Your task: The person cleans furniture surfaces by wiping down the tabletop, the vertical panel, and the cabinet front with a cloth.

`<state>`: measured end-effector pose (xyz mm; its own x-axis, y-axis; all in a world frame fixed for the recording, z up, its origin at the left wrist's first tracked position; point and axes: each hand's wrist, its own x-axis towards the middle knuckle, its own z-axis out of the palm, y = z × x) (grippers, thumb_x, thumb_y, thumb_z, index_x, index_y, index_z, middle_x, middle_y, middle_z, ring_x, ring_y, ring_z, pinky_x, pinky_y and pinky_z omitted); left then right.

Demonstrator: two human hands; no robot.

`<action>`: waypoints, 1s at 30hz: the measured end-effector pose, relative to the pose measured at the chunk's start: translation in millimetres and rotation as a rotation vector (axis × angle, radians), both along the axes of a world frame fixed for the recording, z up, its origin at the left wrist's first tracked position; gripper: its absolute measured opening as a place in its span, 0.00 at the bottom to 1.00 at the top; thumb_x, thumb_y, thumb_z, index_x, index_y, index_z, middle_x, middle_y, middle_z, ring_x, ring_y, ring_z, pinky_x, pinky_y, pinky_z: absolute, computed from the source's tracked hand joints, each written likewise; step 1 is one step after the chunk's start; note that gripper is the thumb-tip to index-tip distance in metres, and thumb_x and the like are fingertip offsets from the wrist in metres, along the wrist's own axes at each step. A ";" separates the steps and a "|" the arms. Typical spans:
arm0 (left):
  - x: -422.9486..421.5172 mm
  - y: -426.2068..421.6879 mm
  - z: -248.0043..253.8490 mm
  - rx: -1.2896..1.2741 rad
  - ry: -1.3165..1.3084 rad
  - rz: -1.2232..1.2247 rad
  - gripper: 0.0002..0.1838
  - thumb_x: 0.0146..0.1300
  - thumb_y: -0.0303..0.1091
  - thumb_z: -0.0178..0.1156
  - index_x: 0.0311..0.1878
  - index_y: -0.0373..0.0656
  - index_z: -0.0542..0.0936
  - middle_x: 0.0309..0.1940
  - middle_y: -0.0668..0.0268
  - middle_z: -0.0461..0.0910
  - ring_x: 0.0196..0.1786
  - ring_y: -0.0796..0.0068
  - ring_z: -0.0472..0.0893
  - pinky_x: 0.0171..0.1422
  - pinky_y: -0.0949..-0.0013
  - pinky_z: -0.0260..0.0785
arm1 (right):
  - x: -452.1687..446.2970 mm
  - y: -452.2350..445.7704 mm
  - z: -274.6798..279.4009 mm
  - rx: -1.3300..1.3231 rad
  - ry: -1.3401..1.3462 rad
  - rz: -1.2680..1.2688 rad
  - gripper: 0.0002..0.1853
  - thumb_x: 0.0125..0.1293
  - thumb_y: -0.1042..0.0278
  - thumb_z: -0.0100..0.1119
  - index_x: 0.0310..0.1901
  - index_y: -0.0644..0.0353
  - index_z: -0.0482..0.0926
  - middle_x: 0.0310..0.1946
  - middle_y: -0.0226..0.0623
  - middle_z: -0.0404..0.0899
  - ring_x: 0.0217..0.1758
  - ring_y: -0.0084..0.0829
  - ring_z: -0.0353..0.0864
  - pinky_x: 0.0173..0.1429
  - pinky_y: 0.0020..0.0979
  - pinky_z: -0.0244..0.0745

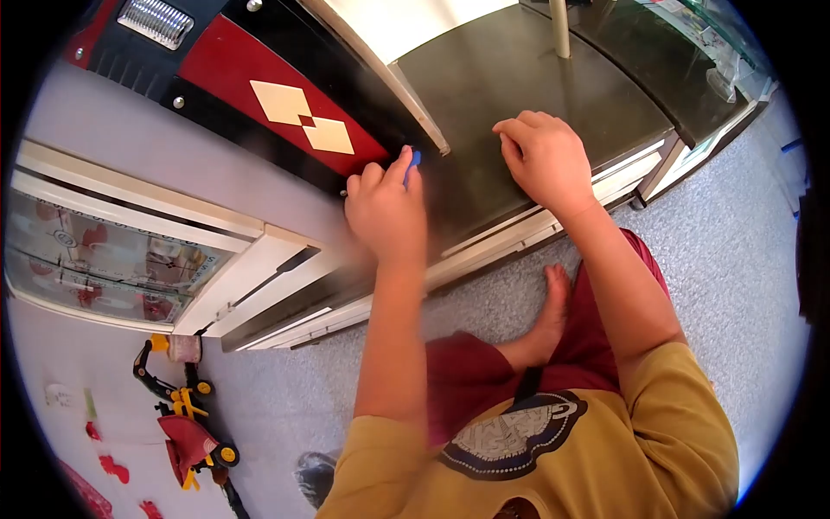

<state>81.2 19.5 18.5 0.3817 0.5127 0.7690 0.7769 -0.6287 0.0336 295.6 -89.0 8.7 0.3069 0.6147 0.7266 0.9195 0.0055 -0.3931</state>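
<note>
My left hand (385,208) is closed, with a small blue piece (413,163) pinched between thumb and forefinger. I cannot make out what kind of thing the blue piece is. That hand is at the lower right end of a black and red panel (337,99) with two cream diamond shapes, seemingly touching its edge. Above the dark shelf top (493,95), my right hand (549,160) has its fingers curled inward and thumb close to them. Whether anything is inside those fingers is hidden.
A light post (560,30) stands on the shelf. A white-framed glass door (246,285) with a dark handle is at left. Below it a red and yellow toy tractor (188,432) rests by the wall. A bare foot (553,311) is on the speckled floor (726,285).
</note>
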 end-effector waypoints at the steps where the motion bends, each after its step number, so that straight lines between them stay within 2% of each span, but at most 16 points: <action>1: 0.3 -0.1 0.1 0.004 0.010 0.003 0.18 0.61 0.38 0.79 0.55 0.63 0.97 0.33 0.70 0.78 0.41 0.60 0.79 0.45 0.56 0.75 | 0.4 0.4 -0.4 0.003 -0.001 0.000 0.06 0.70 0.73 0.68 0.44 0.55 0.92 0.36 0.37 0.86 0.44 0.45 0.87 0.51 0.44 0.83; 5: 1.4 -5.4 0.6 0.021 0.052 0.066 0.17 0.63 0.39 0.80 0.55 0.61 0.97 0.33 0.68 0.80 0.41 0.58 0.80 0.46 0.54 0.78 | 0.7 0.4 -1.5 0.015 0.005 0.000 0.06 0.70 0.73 0.67 0.44 0.55 0.92 0.37 0.36 0.86 0.45 0.45 0.87 0.52 0.44 0.83; 11: -0.5 -5.5 -1.7 0.024 0.021 0.039 0.16 0.62 0.40 0.80 0.54 0.59 0.97 0.35 0.69 0.83 0.42 0.59 0.81 0.47 0.54 0.78 | -0.1 -0.2 -2.5 0.010 0.001 -0.013 0.05 0.70 0.72 0.67 0.43 0.56 0.91 0.37 0.37 0.86 0.45 0.45 0.87 0.53 0.45 0.83; 23: 4.7 -4.5 3.7 -0.005 0.123 0.069 0.10 0.62 0.42 0.79 0.47 0.61 0.97 0.37 0.70 0.84 0.46 0.59 0.82 0.48 0.53 0.77 | -0.2 0.5 -3.4 0.010 -0.021 -0.016 0.05 0.72 0.69 0.66 0.40 0.55 0.90 0.37 0.36 0.86 0.45 0.43 0.88 0.54 0.44 0.82; 30: -5.8 -9.8 -2.2 -0.028 -0.011 -0.046 0.13 0.63 0.38 0.79 0.52 0.57 0.96 0.39 0.67 0.83 0.48 0.57 0.81 0.53 0.53 0.78 | 1.0 -1.5 -2.9 -0.001 0.000 -0.005 0.05 0.71 0.72 0.67 0.42 0.57 0.91 0.37 0.37 0.87 0.46 0.46 0.87 0.54 0.45 0.84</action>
